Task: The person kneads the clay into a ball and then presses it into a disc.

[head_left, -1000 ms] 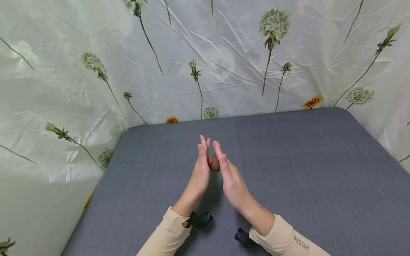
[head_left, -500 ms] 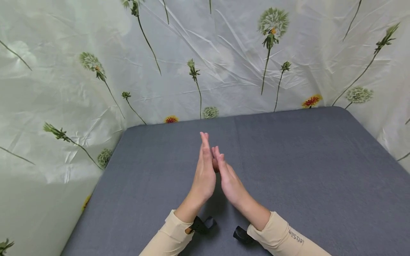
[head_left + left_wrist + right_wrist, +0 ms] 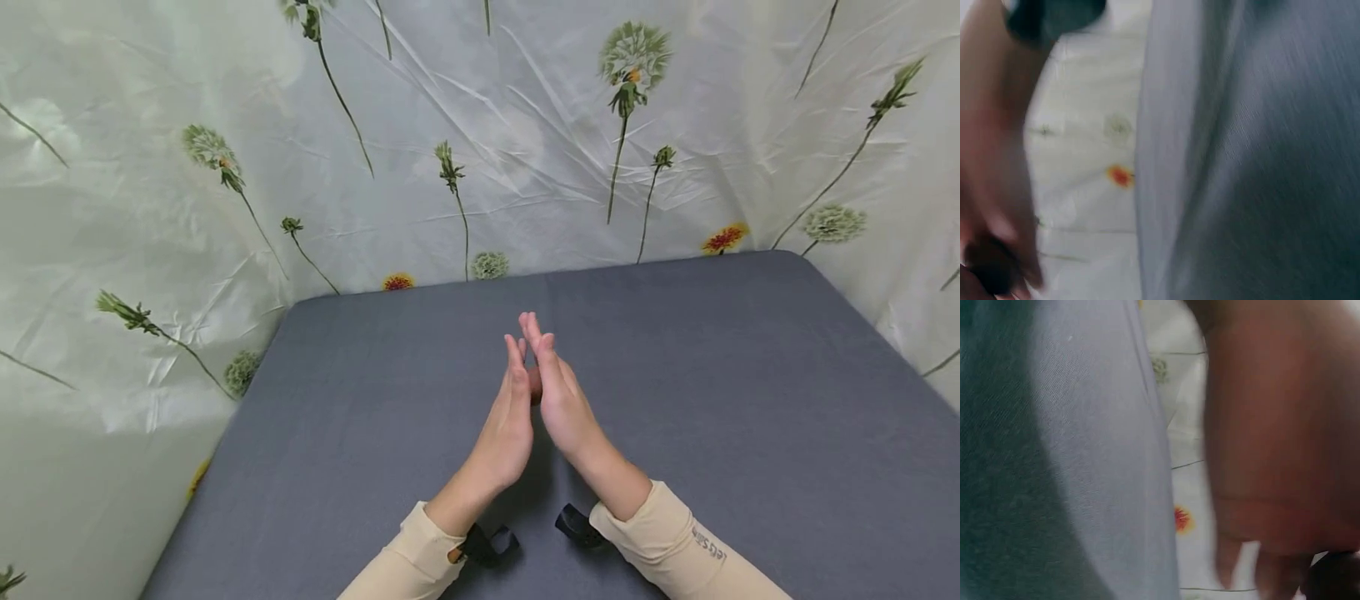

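A small brown ball [image 3: 535,386], like a lump of clay, sits between the two palms over the table. My left hand [image 3: 510,425] presses it from the left with straight fingers pointing up and away. From the other side my right hand [image 3: 567,412] lies flat against it, its fingertips reaching higher than the left ones. Most of the ball is hidden by the hands. It shows as a dark round shape [image 3: 991,265] low in the left wrist view, and as a dark lump [image 3: 1335,578] at the lower right corner of the right wrist view.
A grey cloth-covered table [image 3: 735,400] spreads under the hands. Behind and left of it hangs a pale shiny curtain [image 3: 360,217] printed with dandelions. Black straps [image 3: 491,546] stick out below the beige sleeves [image 3: 420,554].
Both hands slide against each other with the ball between them. The left hand first went forward, then back; the right now reaches farther forward. The pair has shifted a little right.
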Action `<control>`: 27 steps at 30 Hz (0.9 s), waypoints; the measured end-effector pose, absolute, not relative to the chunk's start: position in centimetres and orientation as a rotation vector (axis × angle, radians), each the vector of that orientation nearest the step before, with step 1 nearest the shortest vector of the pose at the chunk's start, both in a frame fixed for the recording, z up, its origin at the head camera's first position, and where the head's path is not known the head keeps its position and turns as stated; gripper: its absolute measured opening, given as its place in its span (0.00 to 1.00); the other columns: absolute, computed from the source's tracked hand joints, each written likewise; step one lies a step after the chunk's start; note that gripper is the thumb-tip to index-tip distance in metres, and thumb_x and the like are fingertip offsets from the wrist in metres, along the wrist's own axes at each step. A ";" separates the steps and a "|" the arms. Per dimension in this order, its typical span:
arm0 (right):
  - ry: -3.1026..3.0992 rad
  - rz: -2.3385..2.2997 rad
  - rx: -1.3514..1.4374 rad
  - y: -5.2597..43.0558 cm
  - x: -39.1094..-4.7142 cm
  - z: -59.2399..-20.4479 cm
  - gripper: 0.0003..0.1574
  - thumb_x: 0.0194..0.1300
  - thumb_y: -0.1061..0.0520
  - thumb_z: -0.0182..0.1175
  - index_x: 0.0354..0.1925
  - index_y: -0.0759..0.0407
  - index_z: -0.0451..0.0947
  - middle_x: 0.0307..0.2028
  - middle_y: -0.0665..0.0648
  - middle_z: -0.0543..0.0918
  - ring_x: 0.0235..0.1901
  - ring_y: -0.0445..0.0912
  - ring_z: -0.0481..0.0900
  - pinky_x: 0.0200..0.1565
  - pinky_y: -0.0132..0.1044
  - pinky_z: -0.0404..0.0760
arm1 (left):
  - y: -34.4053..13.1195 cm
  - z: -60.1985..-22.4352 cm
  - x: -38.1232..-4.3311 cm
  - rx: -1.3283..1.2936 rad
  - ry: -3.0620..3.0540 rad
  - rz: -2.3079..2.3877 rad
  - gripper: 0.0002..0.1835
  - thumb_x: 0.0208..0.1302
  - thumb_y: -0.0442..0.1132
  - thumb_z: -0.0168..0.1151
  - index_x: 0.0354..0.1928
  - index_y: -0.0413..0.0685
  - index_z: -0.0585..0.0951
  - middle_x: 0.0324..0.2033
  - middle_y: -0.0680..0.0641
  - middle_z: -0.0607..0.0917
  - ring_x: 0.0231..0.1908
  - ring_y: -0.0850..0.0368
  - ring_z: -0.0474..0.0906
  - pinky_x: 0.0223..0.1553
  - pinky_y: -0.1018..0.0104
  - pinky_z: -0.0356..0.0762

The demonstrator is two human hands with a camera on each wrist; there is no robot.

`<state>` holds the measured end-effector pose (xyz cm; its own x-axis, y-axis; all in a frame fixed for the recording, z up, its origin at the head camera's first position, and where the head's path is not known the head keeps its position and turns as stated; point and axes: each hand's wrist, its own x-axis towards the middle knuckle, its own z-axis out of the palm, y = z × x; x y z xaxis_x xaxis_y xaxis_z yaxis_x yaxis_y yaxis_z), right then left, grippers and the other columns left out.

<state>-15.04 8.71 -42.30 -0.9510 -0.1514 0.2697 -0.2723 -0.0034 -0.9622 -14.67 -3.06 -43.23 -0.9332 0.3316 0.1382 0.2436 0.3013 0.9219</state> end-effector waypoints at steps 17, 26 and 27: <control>-2.154 2.166 0.587 6.0 -12.5 -42.9 0.39 0.91 0.44 0.20 0.86 0.63 0.45 0.87 0.57 0.46 0.88 0.53 0.33 0.83 0.63 0.36 | -5.9 -43.0 -17.0 0.346 2.509 1.817 0.43 0.82 0.72 0.14 0.87 0.56 0.30 0.88 0.48 0.46 0.84 0.41 0.54 0.81 0.35 0.52; -2.099 2.213 0.444 8.2 -14.8 -42.9 0.48 0.88 0.35 0.17 0.85 0.67 0.47 0.87 0.60 0.48 0.87 0.54 0.39 0.84 0.61 0.39 | -3.6 -42.9 -15.0 0.596 2.467 1.733 0.42 0.82 0.71 0.14 0.86 0.58 0.28 0.88 0.52 0.38 0.87 0.50 0.35 0.83 0.34 0.40; -2.116 2.231 0.470 7.9 -14.7 -43.1 0.48 0.88 0.35 0.16 0.85 0.67 0.45 0.87 0.61 0.47 0.87 0.55 0.39 0.84 0.62 0.38 | -3.9 -42.5 -15.1 0.599 2.493 1.770 0.42 0.81 0.72 0.14 0.86 0.60 0.29 0.88 0.53 0.39 0.87 0.52 0.36 0.84 0.35 0.40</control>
